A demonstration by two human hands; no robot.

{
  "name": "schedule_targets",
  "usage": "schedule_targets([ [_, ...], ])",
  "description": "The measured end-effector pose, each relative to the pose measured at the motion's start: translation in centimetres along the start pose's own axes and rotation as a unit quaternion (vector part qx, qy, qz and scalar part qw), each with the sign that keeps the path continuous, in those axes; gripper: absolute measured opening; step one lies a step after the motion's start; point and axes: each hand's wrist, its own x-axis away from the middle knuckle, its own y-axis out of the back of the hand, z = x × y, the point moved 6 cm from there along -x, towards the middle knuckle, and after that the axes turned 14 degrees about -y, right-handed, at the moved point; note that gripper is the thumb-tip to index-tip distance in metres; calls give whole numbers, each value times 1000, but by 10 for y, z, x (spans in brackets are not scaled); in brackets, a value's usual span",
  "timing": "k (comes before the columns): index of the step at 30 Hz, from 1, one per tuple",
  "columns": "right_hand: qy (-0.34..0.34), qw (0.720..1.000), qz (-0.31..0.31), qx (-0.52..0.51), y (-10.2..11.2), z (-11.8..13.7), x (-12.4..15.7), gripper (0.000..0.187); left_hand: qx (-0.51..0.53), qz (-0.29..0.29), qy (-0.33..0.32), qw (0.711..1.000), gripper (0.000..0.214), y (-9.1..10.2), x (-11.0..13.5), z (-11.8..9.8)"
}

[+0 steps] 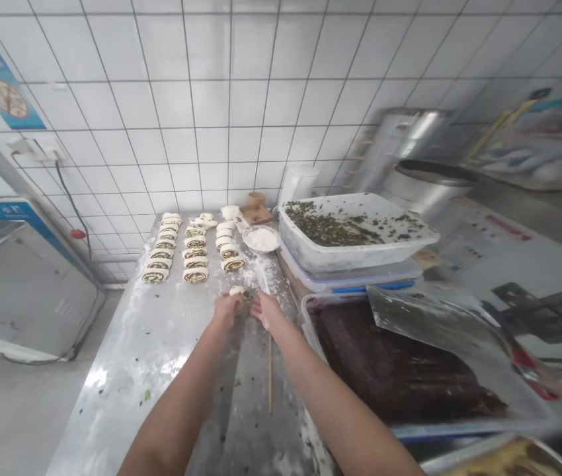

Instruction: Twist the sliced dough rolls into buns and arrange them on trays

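Work surface: a stainless steel table (pixel 127 370), dusted with flour, set against a white tiled wall (pixel 211 99).

Left hand (pixel 226 309): fingers curled and pressed together on the left side of a spiral dough piece (pixel 239 291), pinching it. Right hand (pixel 267 309): fingers extended toward the right end of the same piece. Contact appears made, but the view is too small to tell whether these fingers grip it or merely rest against it.

The spiral dough piece lies on the table between the two hands, near the table's middle, just in front of the finished rows and a patch of loose flour.

Three rows of spiral dough rolls (pixel 195 254) with green filling stand beyond the hands, toward the wall. A small bowl of flour (pixel 261 239) sits just to the right of the rows. A thin wooden stick (pixel 270 373) lies on the table below the right hand, running lengthwise.

To the right: a white tub of chopped greens (pixel 355 231) stacked on a lidded container (pixel 360 277). Nearer the camera is a tray of dark paste (pixel 395 370), partly covered by clear plastic film (pixel 434 324).

At the left stands a grey machine (pixel 23 291), clear of the table.
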Motion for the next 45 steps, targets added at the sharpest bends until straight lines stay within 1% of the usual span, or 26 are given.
schedule_targets([
  [2,-7,999,48,-15,-2,-10,26,27,64,32,14,997,18,5,44,-7],
  [4,2,996,88,-33,0,-18,61,28,131,62,29,989,20,13,93,-17],
  [7,62,988,135,-38,10,-18,125,36,222,106,77,966,29,27,167,-37],
  [9,114,978,173,7,19,-14,174,38,233,129,106,958,34,34,212,-53],
  [11,155,957,233,75,29,-9,224,38,213,145,113,960,39,41,249,-71],
  [13,180,926,304,133,41,-7,270,38,197,165,113,960,42,43,281,-88],
  [15,194,904,343,166,58,-8,307,36,191,197,119,954,41,41,312,-102],
  [17,206,902,339,172,78,-10,334,29,202,233,135,941,36,35,341,-112],
  [19,219,915,304,150,100,-13,357,25,233,268,159,921,32,25,367,-121],
  [21,225,927,273,124,119,-18,381,26,268,300,180,898,33,14,390,-130],
  [23,228,930,271,101,134,-24,406,33,295,325,193,877,35,4,409,-137],
  [25,243,927,276,72,147,-31,427,42,310,332,199,868,33,-6,424,-143],
  [26,256,928,265,55,154,-34,435,44,311,331,203,867,31,-11,431,-145],
  [27,270,932,239,41,161,-38,440,42,312,326,203,869,30,-17,437,-147],
  [29,288,946,145,14,177,-47,442,33,310,310,181,880,29,-29,447,-151],
  [31,290,957,33,-10,191,-59,442,26,294,283,124,905,31,-40,452,-157],
  [32,284,958,-10,-23,196,-66,442,23,281,264,90,918,32,-45,454,-160],
  [33,277,959,-42,-33,198,-74,444,21,268,243,59,930,32,-50,455,-162],
  [35,256,963,-72,-38,196,-90,450,21,251,201,18,947,31,-58,458,-164],
  [37,222,972,-69,-35,187,-107,457,26,236,169,-3,957,29,-64,461,-163],
  [40,161,982,-6,-93,170,-133,467,30,151,140,-31,978,26,-63,463,-157],
  [41,140,981,22,-132,167,-140,470,31,99,131,-65,984,24,-60,463,-157],
  [42,121,976,49,-175,165,-146,472,32,41,125,-120,984,21,-55,463,-160],
  [43,105,968,74,-215,164,-151,474,32,-20,126,-193,973,19,-52,464,-164],
  [44,90,960,100,-247,166,-156,476,33,-79,139,-274,948,18,-51,467,-170],
  [45,75,951,127,-270,168,-160,477,34,-135,166,-349,912,19,-52,472,-174],
])
